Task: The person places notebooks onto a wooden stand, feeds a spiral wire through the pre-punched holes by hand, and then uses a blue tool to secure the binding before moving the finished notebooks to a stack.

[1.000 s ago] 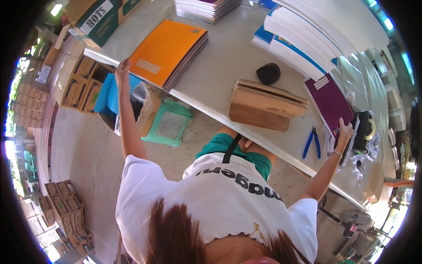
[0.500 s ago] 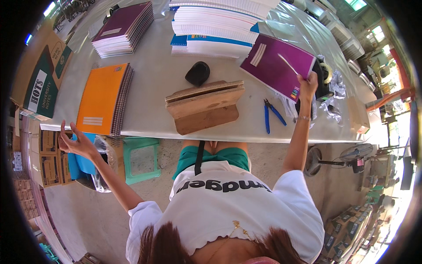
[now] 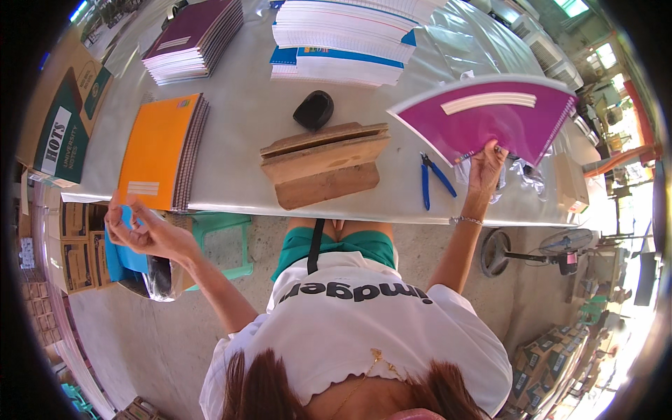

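Observation:
On the right, my right hand (image 3: 484, 171) grips a purple spiral notebook (image 3: 490, 115) by its near edge. The notebook is raised over the table with its cover bowed. My left hand (image 3: 143, 231) hangs off the table's front edge with loosely bent fingers apart, holding nothing. Closest to it lies a stack of orange spiral notebooks (image 3: 155, 143). In the middle stands a wooden block stand (image 3: 325, 168) with a slot along its top, and a black rounded object (image 3: 313, 110) sits behind it. Blue-handled cutters (image 3: 435, 180) rest open between the stand and my right hand.
Stacks of purple notebooks (image 3: 192, 42) and white-paged notebooks with blue covers (image 3: 336, 42) stand at the back. A cardboard box (image 3: 59, 119) occupies the left side. Below the table are a green stool (image 3: 222, 241) and, at right, a fan (image 3: 563, 252).
My right hand has turned the purple notebook so its spiral side points right, and the cover now bends. My left hand has shifted right and slightly down. The view has moved a little.

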The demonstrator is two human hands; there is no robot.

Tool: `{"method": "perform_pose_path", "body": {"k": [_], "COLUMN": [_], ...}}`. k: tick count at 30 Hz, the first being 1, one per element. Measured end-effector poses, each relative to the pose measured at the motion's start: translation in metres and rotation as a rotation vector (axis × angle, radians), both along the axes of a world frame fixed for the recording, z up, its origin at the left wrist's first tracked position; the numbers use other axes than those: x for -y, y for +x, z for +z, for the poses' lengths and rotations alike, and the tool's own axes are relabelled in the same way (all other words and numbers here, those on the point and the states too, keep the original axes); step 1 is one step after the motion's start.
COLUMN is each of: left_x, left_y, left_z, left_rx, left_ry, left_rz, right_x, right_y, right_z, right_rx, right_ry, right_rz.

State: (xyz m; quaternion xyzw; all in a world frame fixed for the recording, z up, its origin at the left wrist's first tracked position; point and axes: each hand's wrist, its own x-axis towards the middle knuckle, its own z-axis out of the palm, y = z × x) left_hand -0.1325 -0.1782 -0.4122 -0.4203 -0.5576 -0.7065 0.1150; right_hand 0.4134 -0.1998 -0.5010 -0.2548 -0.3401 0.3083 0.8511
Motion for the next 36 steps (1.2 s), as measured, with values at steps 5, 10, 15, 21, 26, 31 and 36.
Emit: {"method": "perform_pose_path", "body": {"k": [5, 10, 15, 21, 26, 31, 36], "left_x": [0.006, 0.009, 0.004, -0.011, -0.034, -0.077, -0.09], "left_y": [0.02, 0.035, 0.053, 0.097, 0.055, 0.047, 0.042], "left_z": [-0.015, -0.026, -0.036, -0.058, -0.085, -0.065, -0.048], "left_rx": [0.117, 0.114, 0.349, 0.308, 0.236, 0.172, 0.047], "left_ry": [-0.057, -0.145, -0.232, -0.34, -0.63, -0.537, -0.406], "left_rz": [-0.153, -0.232, -0.58, -1.073, -1.116, -1.199, -1.132], "right_x": [-0.022, -0.034, -0.042, -0.035, -0.02, -0.044, -0.071], "right_y": [-0.038, -0.047, -0.077, -0.145, -0.109, 0.063, 0.132], "right_z": [0.014, 0.014, 0.026, -0.017, 0.003, -0.004, -0.028], "right_rx": [0.015, 0.112, 0.208, 0.947, 1.657, 1.368, 1.231], "right_ry": [-0.038, -0.065, -0.078, -0.415, -0.476, -0.982, -1.547], "right_rz": [0.065, 0.111, 0.139, -0.032, -0.397, -1.051, -0.927]}}
